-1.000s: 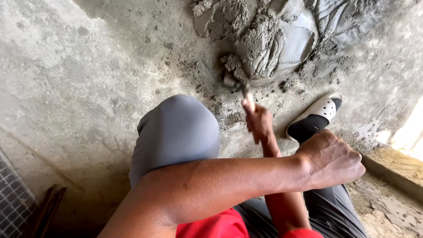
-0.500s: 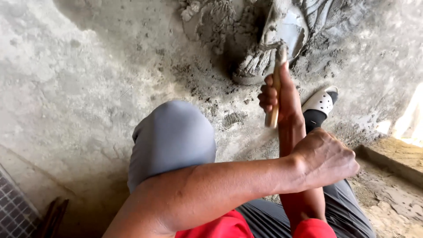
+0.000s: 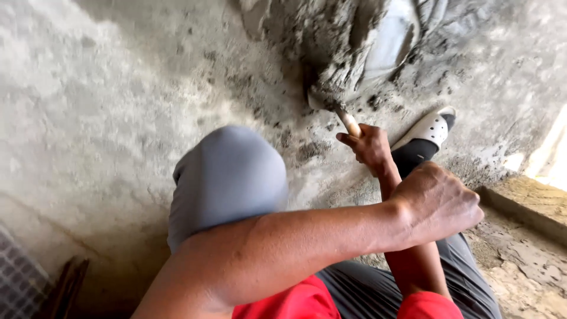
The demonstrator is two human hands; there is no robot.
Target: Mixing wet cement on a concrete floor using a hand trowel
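The person squats on the gray concrete floor (image 3: 88, 118). The right hand (image 3: 371, 146) is wrapped tight around the wooden handle of a trowel (image 3: 348, 123). The fingers are curled shut on it, with only a short bit of pale wood showing above the fist.

The handle points up and to the left, away from the person, toward the pile of wet mortar (image 3: 336, 53). The pile sits straight ahead of the right hand, on the floor, just past the fingers. The metal end of the trowel is stuck in the near edge of the pile. It is coated in gray mud, so I cannot see its shape well.

The left hand (image 3: 440, 204) holds nothing. It hangs loose with the fingers bent a little, and the left arm lies across the bent knee (image 3: 227, 177) in gray trousers. This hand sits closer to the person and over the right forearm. It is well apart from the pile, so the right hand is the one near the mortar.

A foot in a white sandal (image 3: 430, 129) stands on the floor just to the right of the right hand. A stone step (image 3: 525, 204) shows at the far right.
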